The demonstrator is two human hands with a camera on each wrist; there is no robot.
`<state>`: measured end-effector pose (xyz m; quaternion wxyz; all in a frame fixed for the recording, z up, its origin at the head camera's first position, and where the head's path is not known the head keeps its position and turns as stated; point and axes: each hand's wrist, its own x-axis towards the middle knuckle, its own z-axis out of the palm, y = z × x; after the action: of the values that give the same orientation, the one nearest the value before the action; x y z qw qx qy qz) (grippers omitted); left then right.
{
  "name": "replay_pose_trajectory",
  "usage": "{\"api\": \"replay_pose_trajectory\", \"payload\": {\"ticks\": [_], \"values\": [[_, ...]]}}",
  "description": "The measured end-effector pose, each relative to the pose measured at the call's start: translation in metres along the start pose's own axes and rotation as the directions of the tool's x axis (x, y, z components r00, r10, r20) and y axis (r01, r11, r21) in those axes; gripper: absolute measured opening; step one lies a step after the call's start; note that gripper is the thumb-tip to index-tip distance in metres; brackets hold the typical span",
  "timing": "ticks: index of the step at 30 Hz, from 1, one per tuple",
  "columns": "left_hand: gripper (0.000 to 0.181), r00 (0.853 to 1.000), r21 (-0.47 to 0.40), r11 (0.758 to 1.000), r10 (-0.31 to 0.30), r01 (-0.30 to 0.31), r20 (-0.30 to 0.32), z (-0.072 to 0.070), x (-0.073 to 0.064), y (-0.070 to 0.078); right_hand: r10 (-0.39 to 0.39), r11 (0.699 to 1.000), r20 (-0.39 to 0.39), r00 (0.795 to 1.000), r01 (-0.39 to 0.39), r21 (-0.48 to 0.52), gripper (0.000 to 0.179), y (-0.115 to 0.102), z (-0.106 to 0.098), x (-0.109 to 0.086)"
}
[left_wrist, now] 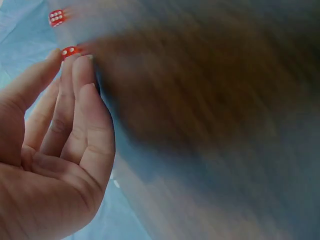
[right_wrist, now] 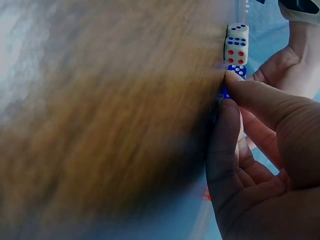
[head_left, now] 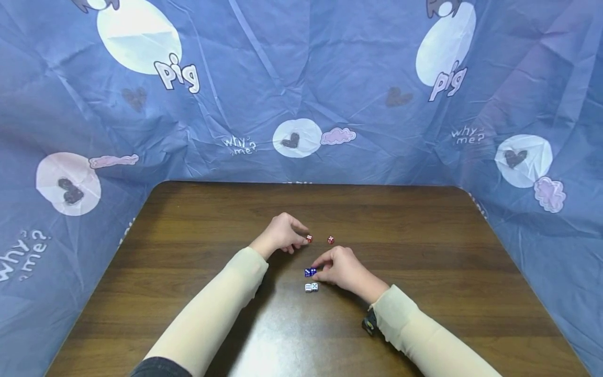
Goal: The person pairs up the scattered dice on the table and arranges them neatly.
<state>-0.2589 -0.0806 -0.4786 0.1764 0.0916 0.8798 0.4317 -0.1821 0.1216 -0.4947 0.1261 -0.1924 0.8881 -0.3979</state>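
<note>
Left hand (head_left: 284,234) is pinching a red, white-dotted cube die and right hand (head_left: 343,267) the right-hand one of two touching blue, white-dotted dice (head_left: 308,272), near paired white dice (head_left: 308,287) on a brown wood-grain table (head_left: 377,209), light fingertip pressure probably serving best, while blue printed cloth (head_left: 264,94) behind is reading “pig” (head_left: 176,73) and “why me?” (head_left: 233,142).

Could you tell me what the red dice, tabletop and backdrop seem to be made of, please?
The red dice: probably plastic, perhaps translucent, as a reddish glow falls beside them. The tabletop: glossy wood or laminate, showing grain and a bright highlight. The backdrop: a thin, creased, printed sheet; fabric or plastic, I cannot tell.
</note>
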Motion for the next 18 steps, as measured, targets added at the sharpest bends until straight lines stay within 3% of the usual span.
{"api": "replay_pose_trajectory", "payload": {"ticks": [5,18], "values": [[0.026,1.0,0.018,1.0,-0.018,0.018,0.009,0.0039,0.007,-0.0016,0.008,1.0,0.001,1.0,-0.007,-0.009,0.016,0.0012,0.0001,0.0006],[0.012,1.0,0.079,0.997,-0.023,0.022,0.012,0.0073,0.0088,0.0019,0.006,1.0,0.007,1.0,-0.007,0.016,0.015,0.0012,-0.0007,0.001]]}}
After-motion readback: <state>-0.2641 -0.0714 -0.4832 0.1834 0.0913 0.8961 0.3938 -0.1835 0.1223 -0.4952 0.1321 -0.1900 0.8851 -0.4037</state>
